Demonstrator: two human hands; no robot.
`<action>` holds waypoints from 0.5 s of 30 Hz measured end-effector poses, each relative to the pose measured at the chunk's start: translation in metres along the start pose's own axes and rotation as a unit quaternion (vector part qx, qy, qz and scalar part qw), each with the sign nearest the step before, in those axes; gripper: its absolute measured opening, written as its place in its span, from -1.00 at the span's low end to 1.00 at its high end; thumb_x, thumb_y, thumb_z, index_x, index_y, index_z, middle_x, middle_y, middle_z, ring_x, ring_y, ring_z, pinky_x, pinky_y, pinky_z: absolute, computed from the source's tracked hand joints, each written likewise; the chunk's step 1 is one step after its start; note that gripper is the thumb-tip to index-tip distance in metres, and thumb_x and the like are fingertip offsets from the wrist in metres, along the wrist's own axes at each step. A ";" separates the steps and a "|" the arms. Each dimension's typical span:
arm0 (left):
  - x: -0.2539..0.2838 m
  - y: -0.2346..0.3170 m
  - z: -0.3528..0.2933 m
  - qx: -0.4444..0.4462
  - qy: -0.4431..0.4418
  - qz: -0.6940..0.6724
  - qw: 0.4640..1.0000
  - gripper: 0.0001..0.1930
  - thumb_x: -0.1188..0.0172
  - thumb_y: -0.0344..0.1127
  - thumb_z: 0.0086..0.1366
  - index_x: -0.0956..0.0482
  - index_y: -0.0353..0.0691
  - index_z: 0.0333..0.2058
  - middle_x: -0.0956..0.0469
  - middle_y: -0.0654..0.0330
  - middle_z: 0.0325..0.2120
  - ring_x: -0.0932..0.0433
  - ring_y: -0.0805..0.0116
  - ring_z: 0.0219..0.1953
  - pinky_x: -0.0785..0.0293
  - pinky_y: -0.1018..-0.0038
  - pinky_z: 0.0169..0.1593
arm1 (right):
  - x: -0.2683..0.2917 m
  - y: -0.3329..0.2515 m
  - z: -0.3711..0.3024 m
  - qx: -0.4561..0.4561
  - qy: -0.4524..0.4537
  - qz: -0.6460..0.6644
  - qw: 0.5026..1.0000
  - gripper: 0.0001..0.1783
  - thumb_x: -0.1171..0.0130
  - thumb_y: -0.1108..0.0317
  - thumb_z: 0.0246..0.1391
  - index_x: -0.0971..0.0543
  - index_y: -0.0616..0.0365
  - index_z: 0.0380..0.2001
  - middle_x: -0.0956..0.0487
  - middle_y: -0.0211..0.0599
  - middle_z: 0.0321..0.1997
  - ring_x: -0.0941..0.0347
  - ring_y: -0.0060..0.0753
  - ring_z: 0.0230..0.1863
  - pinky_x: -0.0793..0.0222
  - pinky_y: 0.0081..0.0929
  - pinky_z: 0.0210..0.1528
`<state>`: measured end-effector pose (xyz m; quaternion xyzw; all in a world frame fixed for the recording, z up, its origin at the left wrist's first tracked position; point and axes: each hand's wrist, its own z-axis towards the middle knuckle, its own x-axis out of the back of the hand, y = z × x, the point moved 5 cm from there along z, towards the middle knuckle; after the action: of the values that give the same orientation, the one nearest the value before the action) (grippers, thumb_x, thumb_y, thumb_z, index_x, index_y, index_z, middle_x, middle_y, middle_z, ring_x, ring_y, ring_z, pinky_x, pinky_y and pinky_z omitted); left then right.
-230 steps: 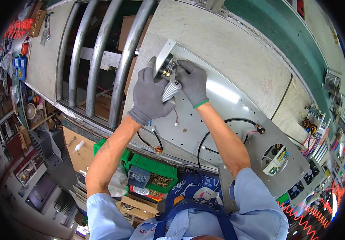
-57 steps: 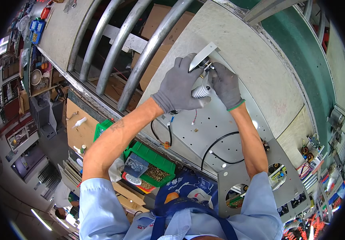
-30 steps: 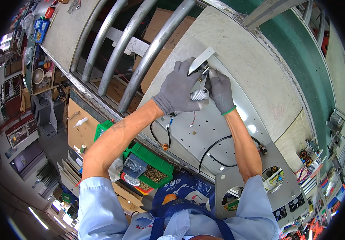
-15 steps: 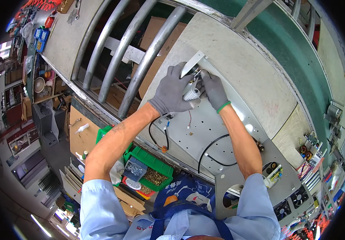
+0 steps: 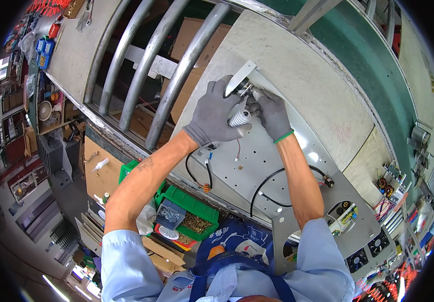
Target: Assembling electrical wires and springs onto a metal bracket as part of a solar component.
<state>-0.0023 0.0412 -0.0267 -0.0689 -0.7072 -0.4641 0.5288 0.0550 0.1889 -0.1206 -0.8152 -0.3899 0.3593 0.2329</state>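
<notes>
Grey gloves: both hands wear them, meeting just above the middle of the frame.
Left hand [image 5: 216,117]: its fingers are curled around a small white ribbed part [image 5: 238,117], gripping it from the left.
Right hand [image 5: 271,114]: fingers pressed together in a pinch on something small at the top of the ribbed part; what exactly they pinch is too small to tell.
White ribbed part: sits between the two hands, against the upper corner of a pale metal panel [image 5: 257,166].
Metal panel: perforated, running from the centre toward the lower right of the frame, lying on a beige tabletop [image 5: 297,75].
Bracket [image 5: 240,76]: a light metal strip, tilted, just above the hands.
Black cables [image 5: 270,183]: looped over the panel between the forearms.
Green bin [image 5: 189,214]: lower centre, holding small screws.
Grey pipes [image 5: 141,65]: curved, in the upper left of the frame.
Fans [image 5: 368,254]: two small black ones at lower right.
</notes>
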 end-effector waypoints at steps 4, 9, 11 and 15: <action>0.000 0.000 0.000 -0.039 0.029 0.001 0.999 -0.43 -0.40 0.10 -0.12 -0.67 -0.27 -0.26 -0.28 -0.30 0.17 -0.34 -0.25 0.07 -0.45 0.07 0.02 | -0.004 -0.003 -0.003 0.009 -0.005 0.007 1.000 -0.69 -0.16 0.32 0.27 -0.62 0.33 -0.05 -0.66 -0.29 -0.28 -0.53 -0.59 -0.40 -0.49 -0.61 -0.36; -0.006 0.019 -0.006 -0.113 0.100 0.028 0.988 -0.51 -0.32 0.09 0.07 -0.58 -0.32 -0.36 -0.36 -0.30 0.11 -0.30 -0.31 0.15 -0.31 -0.08 0.15 | 0.000 0.002 0.000 0.036 -0.018 0.018 0.999 -0.73 -0.16 0.39 0.26 -0.63 0.34 -0.07 -0.65 -0.28 -0.24 -0.58 -0.55 -0.33 -0.54 -0.59 -0.29; -0.017 0.029 -0.009 -0.121 0.103 0.078 0.984 -0.49 -0.32 0.09 0.07 -0.55 -0.34 -0.37 -0.37 -0.27 0.10 -0.30 -0.31 0.15 -0.25 -0.13 0.18 | 0.000 -0.005 -0.003 0.070 0.014 -0.054 0.996 -0.75 -0.19 0.44 0.22 -0.64 0.35 -0.09 -0.65 -0.25 -0.25 -0.60 -0.53 -0.31 -0.56 -0.57 -0.29; -0.016 0.024 -0.017 -0.080 0.111 0.063 0.989 -0.50 -0.25 0.03 0.17 -0.53 -0.38 -0.19 -0.35 -0.23 0.14 -0.29 -0.27 0.18 -0.18 -0.13 0.22 | -0.004 -0.004 -0.007 0.145 0.059 -0.127 0.979 -0.73 -0.23 0.46 0.17 -0.65 0.34 -0.08 -0.65 -0.28 -0.25 -0.58 -0.57 -0.31 -0.54 -0.59 -0.29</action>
<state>0.0300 0.0484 -0.0258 -0.1034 -0.5988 -0.4895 0.6254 0.0567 0.1875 -0.1121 -0.7366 -0.4194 0.3307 0.4150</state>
